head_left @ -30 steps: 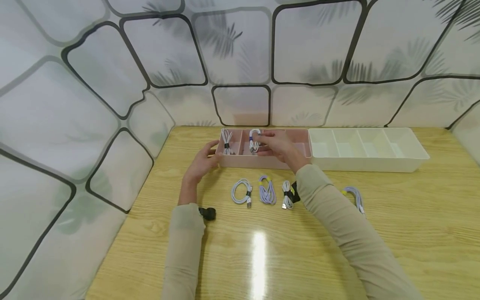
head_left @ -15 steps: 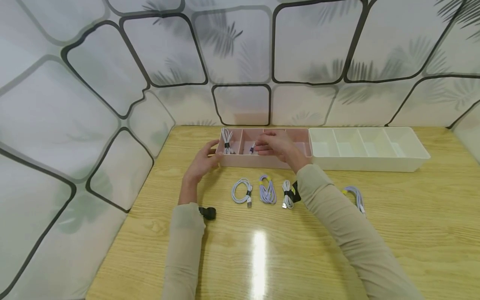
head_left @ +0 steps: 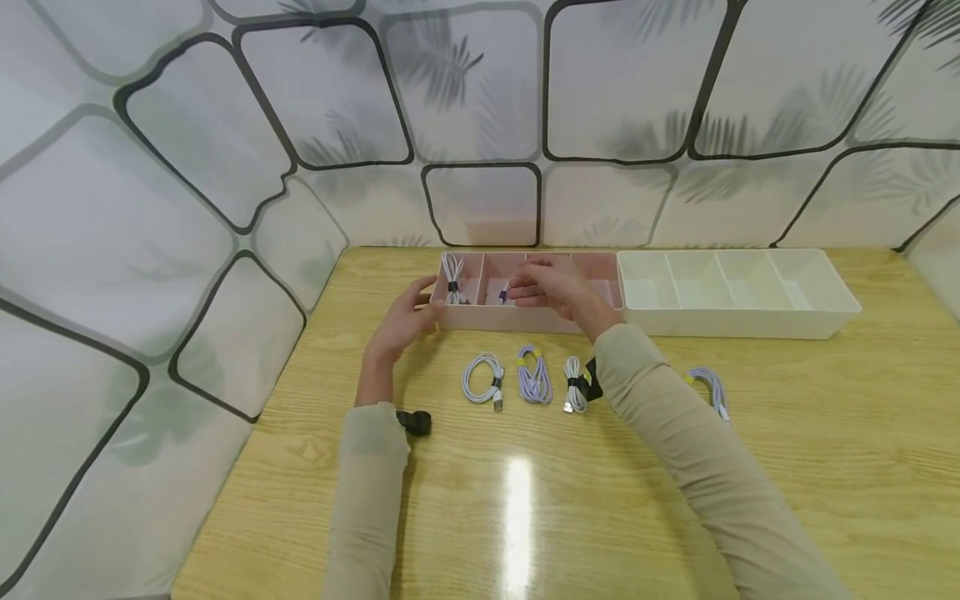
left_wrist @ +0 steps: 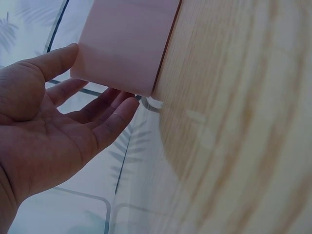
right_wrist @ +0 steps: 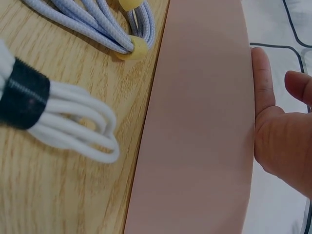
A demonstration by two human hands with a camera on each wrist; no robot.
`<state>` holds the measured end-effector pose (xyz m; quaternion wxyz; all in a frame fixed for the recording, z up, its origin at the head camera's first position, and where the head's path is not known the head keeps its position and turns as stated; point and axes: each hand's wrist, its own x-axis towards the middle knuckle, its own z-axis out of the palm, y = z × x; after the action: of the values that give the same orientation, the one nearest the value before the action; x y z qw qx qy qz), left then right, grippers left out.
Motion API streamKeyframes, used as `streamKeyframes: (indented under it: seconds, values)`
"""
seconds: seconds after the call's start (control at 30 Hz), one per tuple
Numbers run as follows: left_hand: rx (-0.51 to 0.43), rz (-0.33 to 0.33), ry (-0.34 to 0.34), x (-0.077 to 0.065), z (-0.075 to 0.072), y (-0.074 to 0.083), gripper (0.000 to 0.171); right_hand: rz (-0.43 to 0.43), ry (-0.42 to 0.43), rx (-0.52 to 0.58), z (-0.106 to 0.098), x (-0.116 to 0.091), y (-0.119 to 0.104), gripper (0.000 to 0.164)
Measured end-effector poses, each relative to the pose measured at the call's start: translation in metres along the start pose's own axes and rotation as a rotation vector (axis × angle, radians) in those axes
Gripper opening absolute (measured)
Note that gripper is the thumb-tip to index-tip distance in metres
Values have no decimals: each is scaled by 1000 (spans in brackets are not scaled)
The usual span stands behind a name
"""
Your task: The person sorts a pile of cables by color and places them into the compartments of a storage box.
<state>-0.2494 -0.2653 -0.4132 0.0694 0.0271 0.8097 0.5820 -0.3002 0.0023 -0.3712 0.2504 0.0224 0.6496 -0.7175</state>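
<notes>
A long pink divided box (head_left: 517, 318) stands along the wall. In its leftmost compartment lies a white cable (head_left: 452, 275) bundled with a black tie. Part of another white cable (head_left: 503, 293) with a dark blue tie shows low in the neighbouring compartment. My left hand (head_left: 401, 327) rests at the box's left end; in the left wrist view its thumb touches the end wall, fingers loosely extended. My right hand (head_left: 558, 292) hangs over the box, right of the blue-tied cable, holding nothing visible. In the right wrist view, the front wall hides some of its fingers.
A white divided box (head_left: 738, 325) adjoins the pink one on the right. Before the boxes lie a coiled white cable (head_left: 482, 379), a lilac cable (head_left: 534, 379), a black-tied white cable (head_left: 574, 387) and another lilac cable (head_left: 711, 390). Patterned fabric (head_left: 480, 92) walls the table's back.
My right hand has let go of the blue-tied white cable, which dropped lower into the second compartment of the pink box. My left hand has stayed at the box's end.
</notes>
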Motion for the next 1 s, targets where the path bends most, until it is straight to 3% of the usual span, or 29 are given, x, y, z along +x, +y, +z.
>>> streamKeyframes:
  seconds: [0.5, 0.8, 1.0]
  values:
    - [1, 1, -6, 1, 0, -2, 56, 4, -2, -12, -11, -6, -1, 52]
    - [30, 13, -6, -1, 0, 0, 56, 5, 22, -40, -20, -16, 3, 42]
    - [22, 5, -12, -2, 0, 3, 57, -14, -18, -3, -27, -18, 8, 44]
